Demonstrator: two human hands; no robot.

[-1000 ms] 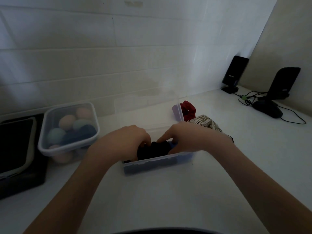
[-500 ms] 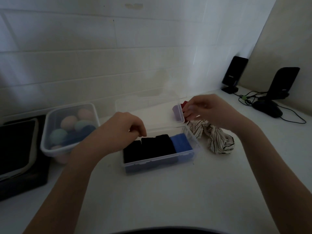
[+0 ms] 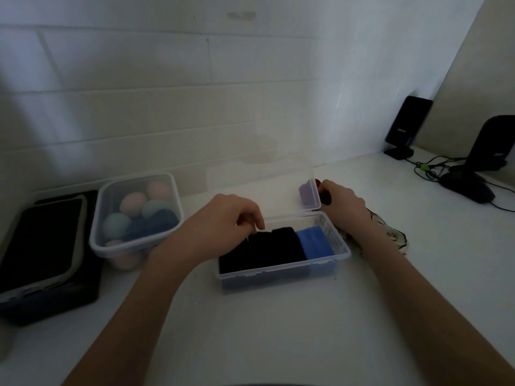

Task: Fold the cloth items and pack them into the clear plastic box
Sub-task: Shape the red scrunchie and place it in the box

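Note:
The clear plastic box (image 3: 281,270) stands open on the white counter, its lid (image 3: 259,188) upright behind it. Folded black cloths (image 3: 264,249) fill the box's left and middle, and a folded blue cloth (image 3: 315,242) lies at its right end. My left hand (image 3: 223,224) hovers curled over the left end, fingertips on the black cloth. My right hand (image 3: 340,207) is behind the box's right corner, closed on a red cloth (image 3: 325,197) that is mostly hidden. A crumpled striped cloth (image 3: 390,235) lies under my right wrist.
A lidded clear container of pastel balls (image 3: 136,213) sits left of the box. A dark tablet-like device on a black tray (image 3: 41,246) lies at the far left. Two black speakers (image 3: 407,126), a mouse (image 3: 468,185) and cables occupy the back right corner.
Both hands were pressing cloth down inside the box. My right hand then left the box, reached behind its right corner and closed on the red cloth. My left hand stayed over the box.

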